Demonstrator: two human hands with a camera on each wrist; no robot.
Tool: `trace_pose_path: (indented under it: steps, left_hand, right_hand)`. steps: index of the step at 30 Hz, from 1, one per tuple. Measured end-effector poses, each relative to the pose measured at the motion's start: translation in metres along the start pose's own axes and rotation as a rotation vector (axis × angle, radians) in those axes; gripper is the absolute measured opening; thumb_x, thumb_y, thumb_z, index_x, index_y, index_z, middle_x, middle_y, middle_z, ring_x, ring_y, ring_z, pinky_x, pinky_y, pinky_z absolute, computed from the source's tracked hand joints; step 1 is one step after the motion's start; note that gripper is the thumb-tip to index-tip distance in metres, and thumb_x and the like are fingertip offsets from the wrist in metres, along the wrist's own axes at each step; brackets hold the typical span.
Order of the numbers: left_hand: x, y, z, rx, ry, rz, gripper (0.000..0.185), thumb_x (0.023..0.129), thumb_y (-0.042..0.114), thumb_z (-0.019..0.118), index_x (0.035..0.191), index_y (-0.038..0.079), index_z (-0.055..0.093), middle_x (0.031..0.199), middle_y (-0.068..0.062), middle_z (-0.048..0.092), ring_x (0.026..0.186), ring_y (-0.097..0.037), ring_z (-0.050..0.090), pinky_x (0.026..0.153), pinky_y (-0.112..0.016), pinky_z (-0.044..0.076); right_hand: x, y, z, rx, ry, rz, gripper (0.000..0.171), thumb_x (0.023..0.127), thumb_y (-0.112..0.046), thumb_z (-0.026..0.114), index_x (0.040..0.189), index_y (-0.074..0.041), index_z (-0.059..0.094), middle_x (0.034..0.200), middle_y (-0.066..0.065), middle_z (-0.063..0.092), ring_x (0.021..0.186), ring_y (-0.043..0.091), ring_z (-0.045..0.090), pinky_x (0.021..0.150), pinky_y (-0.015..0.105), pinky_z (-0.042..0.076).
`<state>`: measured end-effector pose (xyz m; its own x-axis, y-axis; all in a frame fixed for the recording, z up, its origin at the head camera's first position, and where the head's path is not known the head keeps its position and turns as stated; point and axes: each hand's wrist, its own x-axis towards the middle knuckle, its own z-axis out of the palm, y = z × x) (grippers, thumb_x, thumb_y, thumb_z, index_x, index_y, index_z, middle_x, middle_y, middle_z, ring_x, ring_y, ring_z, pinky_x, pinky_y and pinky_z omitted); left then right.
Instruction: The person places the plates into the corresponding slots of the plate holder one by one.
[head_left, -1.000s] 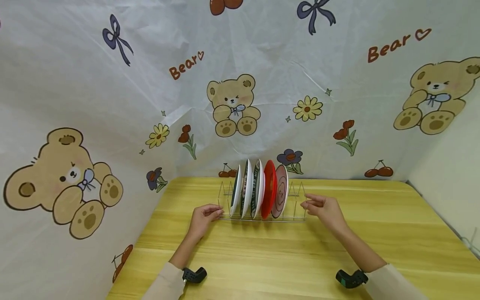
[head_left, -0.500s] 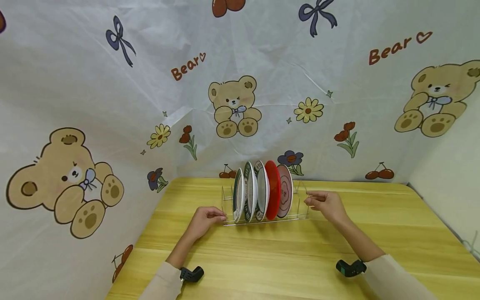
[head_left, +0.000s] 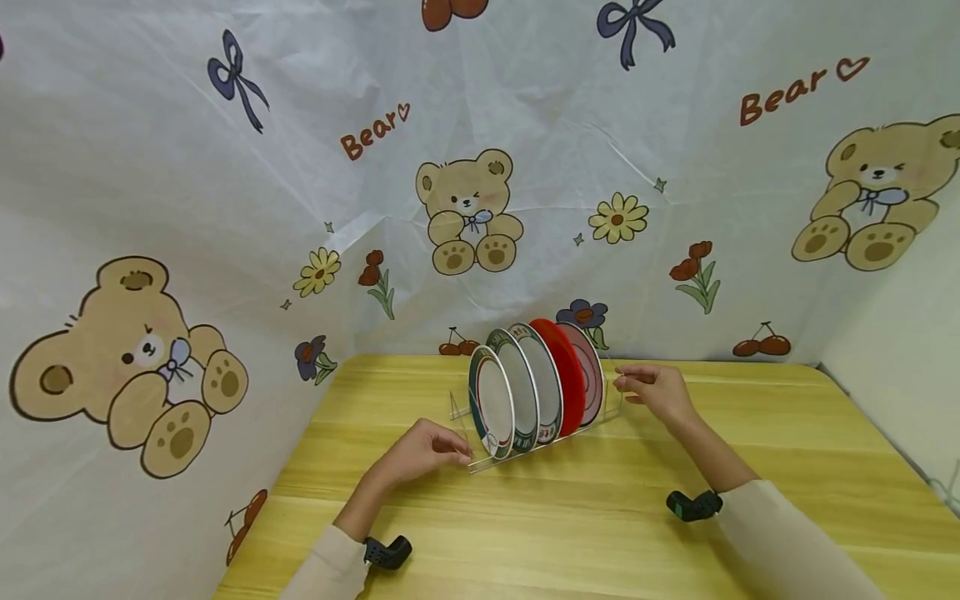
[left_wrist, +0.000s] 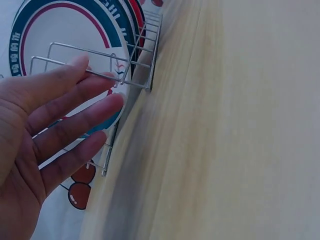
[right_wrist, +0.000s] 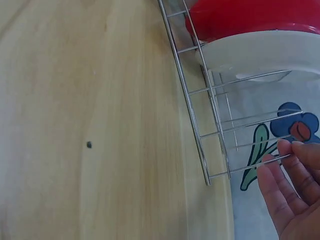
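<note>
A printed sheet with bears, bows and flowers hangs behind and to the left of the yellow wooden desk, meeting the desk's far edge just behind the things on it. The desk's right half and its whole near strip lie open, and the right edge runs close to a plain wall. Near the far edge, a little left of the middle, stands a wire rack, set at an angle to the desk's edges, with its left end nearer the person and its right end toward the sheet. Five plates stand on edge in it, close together: three white plates with green rims at the left end, then a red plate, then a pale pink plate at the right. The left hand is at the rack's left end with its fingers nearly straight and spread, their tips touching the end wires without curling round them. The right hand is at the rack's right end; its fingers lie against the outer wire, and they seem lightly bent rather than clamped, though the wrist view shows only their tips. Bare wood lies between the two sleeves.
</note>
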<state>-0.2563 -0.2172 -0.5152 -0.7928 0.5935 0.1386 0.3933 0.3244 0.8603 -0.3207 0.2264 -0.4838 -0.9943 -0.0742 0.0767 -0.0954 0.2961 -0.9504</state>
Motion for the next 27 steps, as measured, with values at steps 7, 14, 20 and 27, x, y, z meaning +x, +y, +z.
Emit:
trace_pose_path:
  steps: [7, 14, 20, 27]
  left_hand:
    - [0.0, 0.014, 0.001, 0.018, -0.118, -0.006, 0.027, 0.093, 0.023, 0.077, 0.113, 0.004, 0.078, 0.109, -0.004, 0.076, 0.095, -0.015, 0.073, 0.087, -0.028, 0.061]
    - [-0.004, 0.023, -0.031, -0.041, -0.123, -0.011, 0.028, 0.095, 0.016, 0.074, 0.119, 0.001, 0.075, 0.123, -0.005, 0.072, 0.113, -0.025, 0.068, 0.093, -0.035, 0.06]
    - [0.01, 0.019, -0.052, -0.219, 0.305, 0.157, 0.044, 0.113, 0.024, 0.04, 0.117, -0.005, 0.072, 0.114, -0.02, 0.073, 0.098, -0.03, 0.073, 0.089, -0.048, 0.062]
    - [0.045, -0.014, -0.048, -0.387, 0.439, 0.115, 0.062, 0.113, 0.042, 0.021, 0.152, -0.002, 0.041, 0.154, -0.025, 0.042, 0.138, -0.054, 0.037, 0.11, -0.066, 0.039]
  right_hand:
    - [0.006, 0.002, -0.007, -0.012, -0.056, 0.004, 0.039, 0.102, -0.013, 0.064, 0.133, 0.011, 0.06, 0.118, 0.025, 0.07, 0.101, 0.018, 0.073, 0.087, 0.043, 0.062]
    - [-0.015, -0.014, -0.008, -0.236, -0.064, -0.093, 0.056, 0.103, -0.016, 0.062, 0.152, 0.002, 0.042, 0.141, 0.032, 0.053, 0.131, 0.046, 0.05, 0.106, 0.063, 0.047]
    - [-0.045, -0.038, -0.002, -0.226, -0.023, -0.146, 0.067, 0.102, -0.017, 0.064, 0.159, -0.004, 0.031, 0.15, 0.029, 0.045, 0.14, 0.047, 0.04, 0.11, 0.066, 0.04]
    - [-0.081, -0.056, 0.032, -0.057, -0.016, -0.126, 0.078, 0.102, -0.014, 0.063, 0.163, -0.009, 0.015, 0.16, 0.027, 0.03, 0.147, 0.045, 0.03, 0.114, 0.06, 0.038]
